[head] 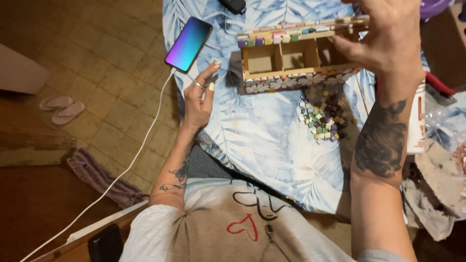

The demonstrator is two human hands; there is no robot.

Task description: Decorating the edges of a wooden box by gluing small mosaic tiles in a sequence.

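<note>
Right hand: fingers closed on the end of the tile-edged wooden box, which rests on the leaf-print cloth. Left hand: fingers loosely spread, holding nothing, near the phone. Loose mosaic tiles lie beside the box.

Phone screen glows purple-teal, upper left.
</note>
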